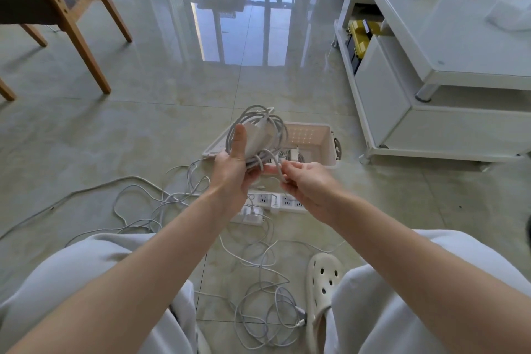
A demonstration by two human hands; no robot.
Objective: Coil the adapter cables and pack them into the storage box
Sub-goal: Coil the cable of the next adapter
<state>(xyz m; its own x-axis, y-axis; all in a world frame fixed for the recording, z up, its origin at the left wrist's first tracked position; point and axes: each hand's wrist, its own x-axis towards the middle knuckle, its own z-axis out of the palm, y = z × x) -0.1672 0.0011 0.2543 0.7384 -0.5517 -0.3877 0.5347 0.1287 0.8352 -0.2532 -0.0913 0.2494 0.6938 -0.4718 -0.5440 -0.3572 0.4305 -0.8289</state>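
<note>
The storage box is set open-topped on the tiled floor. Bare tiles lie beyond its far rim, between the wooden chair at the left and the white coffee table at the right. Its right wall is near the table base but apart from it. The floor between box and knees is taken up by two power strips and loose white cables (a white clog lies just beside the nearest tangle).

The power adapter is held above the box's near-left corner, with its long axis running up and away and its cord end uppermost. The coiled cable is looped upright around it. Both are gripped by the left hand, with the thumb laid along the adapter body. The cable's free end is pinched by the right hand.
</note>
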